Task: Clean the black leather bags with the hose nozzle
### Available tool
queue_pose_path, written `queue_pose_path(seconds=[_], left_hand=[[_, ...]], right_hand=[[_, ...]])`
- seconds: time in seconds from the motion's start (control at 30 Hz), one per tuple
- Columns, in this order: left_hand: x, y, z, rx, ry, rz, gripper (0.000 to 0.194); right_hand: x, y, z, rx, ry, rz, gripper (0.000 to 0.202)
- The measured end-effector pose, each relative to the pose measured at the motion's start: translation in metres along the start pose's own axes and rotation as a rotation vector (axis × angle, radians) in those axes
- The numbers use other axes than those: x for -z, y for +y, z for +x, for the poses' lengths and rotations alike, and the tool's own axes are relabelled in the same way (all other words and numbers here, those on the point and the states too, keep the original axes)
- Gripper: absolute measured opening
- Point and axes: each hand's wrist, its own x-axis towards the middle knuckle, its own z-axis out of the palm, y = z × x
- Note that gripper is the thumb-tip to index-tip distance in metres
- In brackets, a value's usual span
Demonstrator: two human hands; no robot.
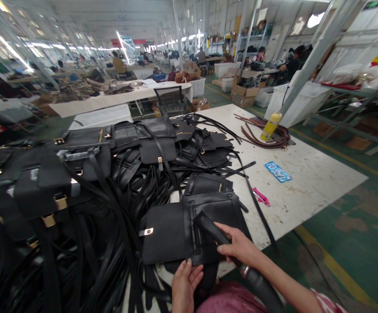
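Your right hand (pixel 236 244) grips the black nozzle (pixel 213 229), angled toward ten, and its tip could scuff the bag (pixel 175 234) beneath if your wrist drops. Your left hand (pixel 186 282), at eight, meets the bag's lower edge; can't tell if it's pinching, and a loose hold could let the bag skid. Over at nine, tangled straps (pixel 102 243) could snag and drag it!

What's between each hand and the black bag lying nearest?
Nothing visible blocks the left hand: its fingertips are at the near edge of the black bag. For the right hand, only the black nozzle it grips, whose tip is over the bag.
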Motion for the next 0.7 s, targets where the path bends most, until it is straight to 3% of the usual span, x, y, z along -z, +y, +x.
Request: queue_pose_path(seconds=[0.1, 0.23, 0.37, 0.53, 0.7], left_hand=[[0.000, 0.002, 0.002, -0.004, 0.035, 0.047, 0.023], [-0.003, -0.001, 0.012, 0.014, 0.152, 0.182, 0.027], [0.003, -0.008, 0.020, 0.008, 0.103, 0.304, 0.029], [0.006, -0.005, 0.014, -0.208, -0.031, 0.421, 0.034], [-0.006, 0.004, -0.001, -0.484, -0.160, 0.207, 0.037]], right_hand=[[0.010, -0.010, 0.020, 0.005, 0.013, -0.069, 0.067], [0.010, -0.032, 0.070, -0.021, -0.019, -0.169, 0.058], [0.002, -0.050, 0.118, -0.120, -0.067, -0.279, 0.033], [-0.012, -0.055, 0.148, -0.205, -0.042, -0.353, 0.025], [-0.027, -0.046, 0.155, -0.174, -0.026, -0.301, 0.029]])
